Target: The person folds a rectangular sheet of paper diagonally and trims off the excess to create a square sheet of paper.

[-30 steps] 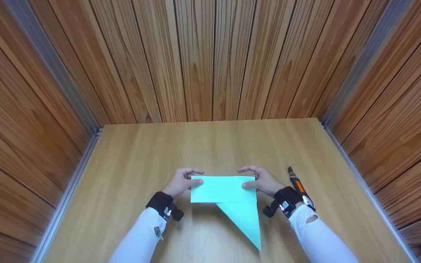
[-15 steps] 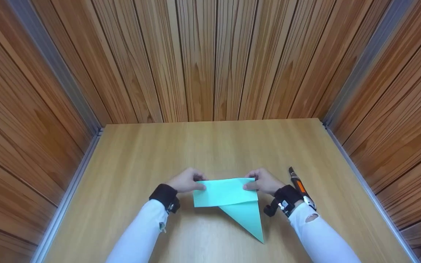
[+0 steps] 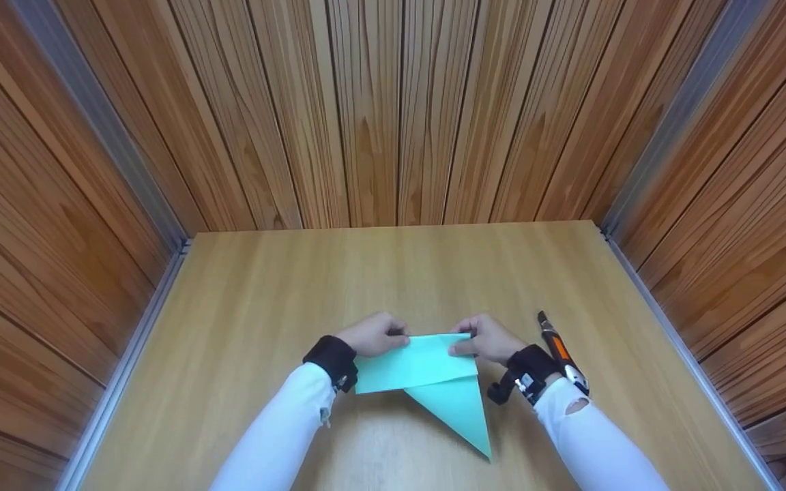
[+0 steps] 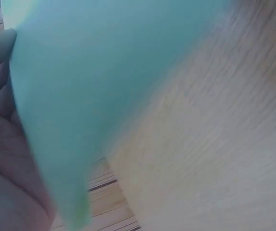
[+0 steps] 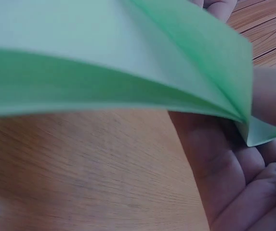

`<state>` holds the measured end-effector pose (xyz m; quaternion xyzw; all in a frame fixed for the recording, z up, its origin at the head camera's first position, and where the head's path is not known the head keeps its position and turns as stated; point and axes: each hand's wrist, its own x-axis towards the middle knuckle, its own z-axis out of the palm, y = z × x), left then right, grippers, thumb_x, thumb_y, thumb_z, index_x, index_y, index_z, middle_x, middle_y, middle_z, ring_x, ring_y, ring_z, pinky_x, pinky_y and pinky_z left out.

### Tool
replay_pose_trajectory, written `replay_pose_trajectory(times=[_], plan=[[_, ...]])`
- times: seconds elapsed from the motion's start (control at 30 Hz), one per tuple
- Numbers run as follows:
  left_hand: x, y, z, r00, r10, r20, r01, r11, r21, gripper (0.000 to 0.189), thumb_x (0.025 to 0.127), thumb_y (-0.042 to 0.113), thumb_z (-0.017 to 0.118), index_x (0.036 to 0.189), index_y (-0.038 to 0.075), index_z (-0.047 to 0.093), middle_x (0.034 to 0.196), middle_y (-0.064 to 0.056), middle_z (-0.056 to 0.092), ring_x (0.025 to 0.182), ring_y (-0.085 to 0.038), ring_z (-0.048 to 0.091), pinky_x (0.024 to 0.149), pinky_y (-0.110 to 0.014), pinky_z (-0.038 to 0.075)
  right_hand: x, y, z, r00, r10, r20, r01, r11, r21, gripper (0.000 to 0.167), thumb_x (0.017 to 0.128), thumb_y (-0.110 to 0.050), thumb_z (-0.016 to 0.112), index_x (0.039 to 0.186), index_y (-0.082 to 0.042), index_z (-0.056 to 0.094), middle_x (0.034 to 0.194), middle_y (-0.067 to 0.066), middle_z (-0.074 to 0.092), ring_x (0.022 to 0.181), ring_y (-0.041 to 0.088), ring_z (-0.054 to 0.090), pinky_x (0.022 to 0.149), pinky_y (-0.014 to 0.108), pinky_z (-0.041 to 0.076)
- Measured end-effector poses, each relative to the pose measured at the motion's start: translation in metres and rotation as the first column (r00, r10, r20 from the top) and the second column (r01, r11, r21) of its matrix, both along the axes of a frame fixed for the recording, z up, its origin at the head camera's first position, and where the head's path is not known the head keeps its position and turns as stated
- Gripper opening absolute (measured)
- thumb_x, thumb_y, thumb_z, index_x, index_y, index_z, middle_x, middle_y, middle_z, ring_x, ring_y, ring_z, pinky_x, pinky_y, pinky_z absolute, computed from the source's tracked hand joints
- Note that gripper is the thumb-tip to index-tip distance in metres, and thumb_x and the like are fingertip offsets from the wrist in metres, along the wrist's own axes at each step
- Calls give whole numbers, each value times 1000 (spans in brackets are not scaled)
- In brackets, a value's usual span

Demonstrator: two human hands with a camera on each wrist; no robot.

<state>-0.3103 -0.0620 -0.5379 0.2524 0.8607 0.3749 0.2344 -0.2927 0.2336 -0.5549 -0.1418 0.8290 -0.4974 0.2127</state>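
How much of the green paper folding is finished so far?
Done: the green paper already has a flap folded over, with a pointed triangle sticking out toward the person. In hand: the left hand and right hand pinch its far corners, lifted off the table. Left: the final shape isn't clear yet.

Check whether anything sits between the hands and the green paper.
Nothing visible does. The left hand and right hand both already pinch the paper at its far corners. The cutter lies off to the right on the table.
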Motion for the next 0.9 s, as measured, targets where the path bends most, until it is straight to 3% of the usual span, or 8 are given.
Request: replay_pose_trajectory(times=[0.13,0.27,0.4,0.5,0.57,0.77,0.9], plan=[[0,-1,-2,1000,21,19,-21,1000,14,21,111,24,64,100,20,82,79,5,63,78,-16,58,77,-32,46,-3,-1,2,1000,4,8,-4,999,36,21,97,-8,79,118,-3,80,102,4,78,93,20,69,82,35,59],[2,6,-5,1000,27,-5,-27,1000,0,21,111,24,65,101,18,83,80,5,67,76,-14,59,76,-30,48,-7,-10,12,995,85,-42,-78,986,149,25,92,-3,81,117,-3,81,107,9,79,97,22,71,88,38,62],[5,17,-6,997,16,-71,-17,1000,-14,20,111,21,65,104,15,83,83,4,70,77,-12,60,76,-28,47,-5,-29,30,964,199,-175,-120,917,382,21,88,-6,81,109,-8,84,99,7,80,86,19,69,78,36,59],[6,24,-5,991,-1,-136,-3,1000,-29,18,110,19,66,109,13,83,91,2,76,81,-12,62,79,-27,50,-3,-46,39,922,282,-267,-117,857,503,12,92,-13,80,103,-11,85,88,1,77,73,13,61,66,30,49],[7,26,-3,986,-10,-166,3,999,-39,18,110,18,66,113,13,83,98,-1,79,83,-11,64,81,-27,52,-2,-54,43,896,322,-304,-123,841,526,11,98,-16,76,96,-9,84,78,-2,71,64,11,54,60,26,42],[7,24,1,970,-61,-236,45,996,-71,20,109,18,68,119,13,84,105,-4,83,82,-11,67,79,-25,55,-3,-63,43,847,393,-357,-189,852,488,25,104,-10,73,80,-3,78,63,-7,49,54,5,38,53,20,29],[6,18,4,977,-72,-201,56,995,-84,20,108,19,69,121,15,84,105,-2,84,82,-10,67,80,-24,56,-7,-60,39,838,434,-330,-254,847,467,18,102,-5,74,86,-3,82,65,-8,53,56,4,41,55,19,31]])
